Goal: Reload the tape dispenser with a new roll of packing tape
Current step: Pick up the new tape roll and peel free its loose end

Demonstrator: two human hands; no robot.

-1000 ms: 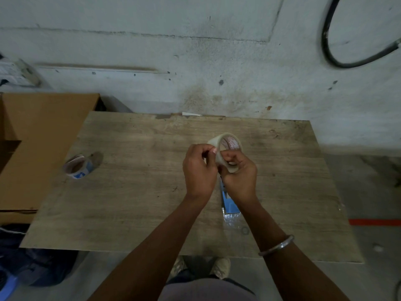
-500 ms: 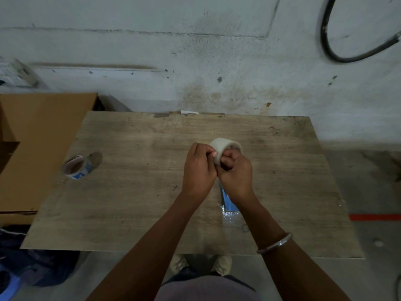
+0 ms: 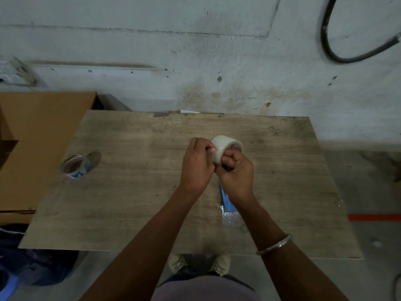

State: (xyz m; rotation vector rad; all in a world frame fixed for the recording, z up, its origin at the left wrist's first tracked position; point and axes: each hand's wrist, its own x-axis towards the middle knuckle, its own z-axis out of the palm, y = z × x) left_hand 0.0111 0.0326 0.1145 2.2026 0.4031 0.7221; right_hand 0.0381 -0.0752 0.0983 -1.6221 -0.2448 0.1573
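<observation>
Both hands (image 3: 197, 168) (image 3: 236, 173) grip tape roll (image 3: 221, 146) mid-table (image 3: 130, 203), edges well apart.

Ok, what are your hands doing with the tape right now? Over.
Left hand and right hand both gripping new tape roll above the table. Fingers picking at its edge. Blue dispenser lying under the right wrist. Nothing in the way.

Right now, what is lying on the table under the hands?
A blue strip with crinkled clear plastic at its near end lies on the table. The right hand covers its far end, so what it is stays unclear.
</observation>
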